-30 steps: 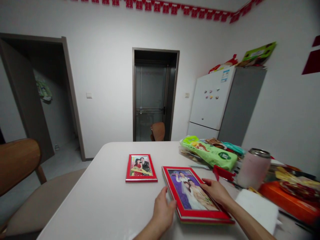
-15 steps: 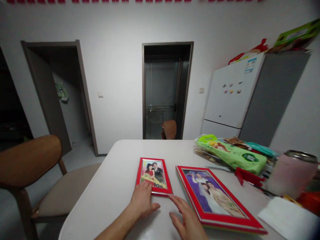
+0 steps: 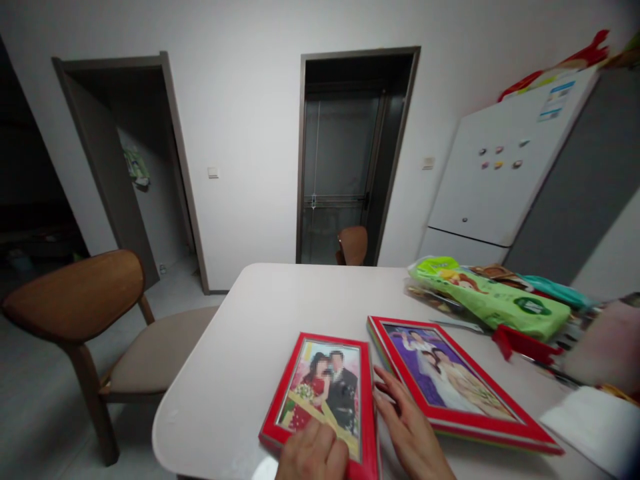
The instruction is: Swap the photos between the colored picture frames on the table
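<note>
The smaller red picture frame (image 3: pixel 370 400) holds a photo of two people and is close in front of me at the near part of the table. My left hand (image 3: pixel 314 452) is closed over its lower edge, with curled fingers in front of the photo. Beside the frame's right edge is my right hand (image 3: pixel 413 427), its fingers stretched out and apart; whether they touch that edge is hard to tell. A larger red picture frame (image 3: pixel 500 437), with a purple-backed photo, lies flat just right of my right hand.
At the table's (image 3: pixel 300 293) right are a green tissue pack (image 3: pixel 500 300), a red object (image 3: pixel 525 343), a pink container (image 3: pixel 605 347) and white tissue (image 3: pixel 595 420). A wooden chair (image 3: pixel 80 293) stands left, another chair (image 3: pixel 353 245) at the far side. A fridge (image 3: pixel 480 193) stands behind.
The smaller frame has come towards me and looks larger. My left hand's fingers have curled onto its lower edge, and my right hand has shifted along its right side. The view has turned slightly.
</note>
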The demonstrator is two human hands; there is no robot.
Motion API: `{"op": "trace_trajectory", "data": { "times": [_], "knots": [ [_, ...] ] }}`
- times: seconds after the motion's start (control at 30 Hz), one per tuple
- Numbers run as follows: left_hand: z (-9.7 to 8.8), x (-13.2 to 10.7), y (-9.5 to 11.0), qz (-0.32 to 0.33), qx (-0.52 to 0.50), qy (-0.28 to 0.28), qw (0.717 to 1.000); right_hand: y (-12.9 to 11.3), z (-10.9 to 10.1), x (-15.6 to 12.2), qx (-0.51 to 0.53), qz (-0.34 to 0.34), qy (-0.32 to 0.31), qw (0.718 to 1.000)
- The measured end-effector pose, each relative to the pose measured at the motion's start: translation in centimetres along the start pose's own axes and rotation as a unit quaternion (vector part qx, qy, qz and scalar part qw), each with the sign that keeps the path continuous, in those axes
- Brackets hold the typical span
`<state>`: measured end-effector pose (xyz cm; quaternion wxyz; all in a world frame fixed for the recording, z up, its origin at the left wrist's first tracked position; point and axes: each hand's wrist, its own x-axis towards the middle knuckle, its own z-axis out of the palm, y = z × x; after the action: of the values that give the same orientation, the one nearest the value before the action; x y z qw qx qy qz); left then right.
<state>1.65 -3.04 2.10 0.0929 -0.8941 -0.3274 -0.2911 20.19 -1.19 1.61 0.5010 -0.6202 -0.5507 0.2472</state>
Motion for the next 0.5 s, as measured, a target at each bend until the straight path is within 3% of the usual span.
{"op": "trace_trajectory", "data": {
  "times": [0.1,0.2,0.37,0.43,0.5],
  "knots": [
    [-4.2,1.5,-0.7,-0.072,-0.123,0.059,0.988,-1.8,0.4,0.0,0.009,-0.018,-0.017,1.000],
    [-6.4,1.6,-1.5,-0.213,-0.214,0.114,0.947,-3.5,1.7,-0.3,-0.010,-0.062,-0.061,0.996],
    [-5.2,-1.3,-3.3,-0.377,-0.308,0.116,0.866,-4.6,4.0,-0.9,-0.081,-0.150,-0.151,0.974],
    [-4.4,-2.7,-3.9,-0.405,-0.361,0.091,0.835,-4.3,4.4,-1.1,-0.127,-0.162,-0.181,0.962],
    [-3.8,-3.8,-4.3,-0.412,-0.370,0.060,0.830,-3.9,4.5,-1.3,-0.172,-0.172,-0.192,0.951]
  ]
}}
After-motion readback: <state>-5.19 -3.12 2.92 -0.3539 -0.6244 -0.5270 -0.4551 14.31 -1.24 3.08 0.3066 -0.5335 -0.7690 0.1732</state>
